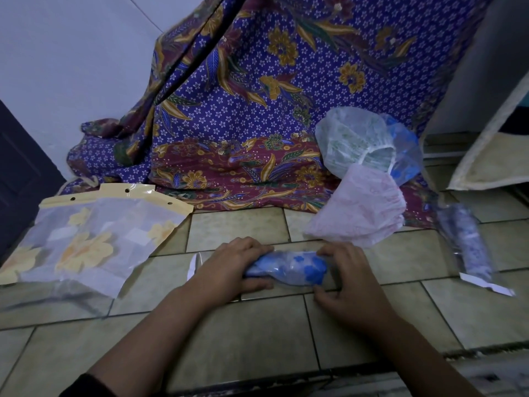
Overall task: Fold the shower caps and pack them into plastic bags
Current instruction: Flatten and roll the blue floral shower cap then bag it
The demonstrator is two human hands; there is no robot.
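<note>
The left hand (232, 266) and the right hand (347, 277) each grip one end of the rolled blue shower cap (289, 267), which lies in a clear plastic bag (195, 263) on the middle of the tiled floor (237, 333).

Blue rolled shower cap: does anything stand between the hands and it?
Nothing visible does: the left hand and right hand hold the blue shower cap, one at each end, on the tiled floor.

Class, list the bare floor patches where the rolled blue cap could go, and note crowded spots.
Bare tiles lie between the flowered bags and pink cap; more lie nearer the person than the blue roll. Crowded: the right rear, where loose caps heap near the packed roll.
</note>
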